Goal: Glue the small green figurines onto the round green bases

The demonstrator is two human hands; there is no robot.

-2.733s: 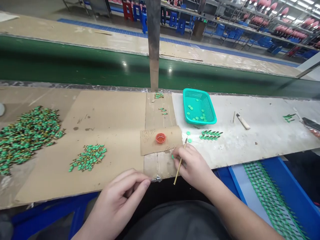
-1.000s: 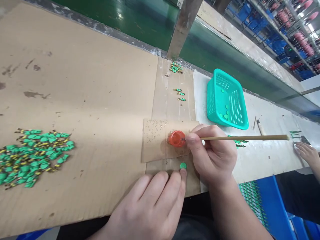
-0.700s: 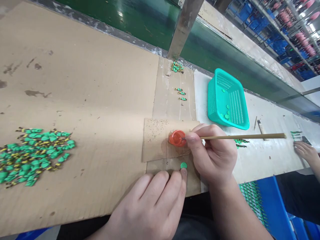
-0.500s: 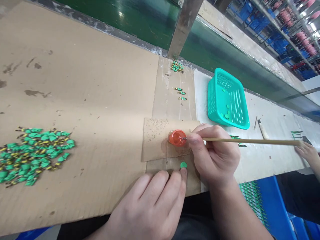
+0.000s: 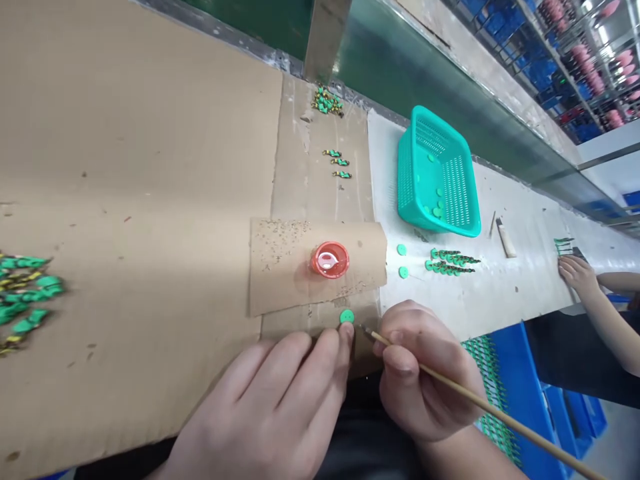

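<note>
My right hand [image 5: 425, 373] is closed round a thin wooden stick [image 5: 480, 400], whose tip points at a small green disc [image 5: 347, 317] on the cardboard. My left hand [image 5: 270, 407] lies flat beside it, fingers stretched out, one fingertip touching the near edge of the disc. Just beyond, a small red cap [image 5: 330, 259] holding liquid sits on a loose cardboard piece [image 5: 280, 267]. Two more green discs [image 5: 401, 250] lie to the right of it.
A teal basket [image 5: 445, 200] with several green discs stands at the right, a row of green pieces [image 5: 450, 261] in front of it. Green-and-gold pieces [image 5: 25, 293] are piled at far left. Another person's hand [image 5: 577, 273] rests at far right. A metal post [image 5: 325, 37] rises behind.
My right hand has drawn the stick's tip out of the red cap and brought it down to the green disc. The left hand stays by the disc. The view shifted right.
</note>
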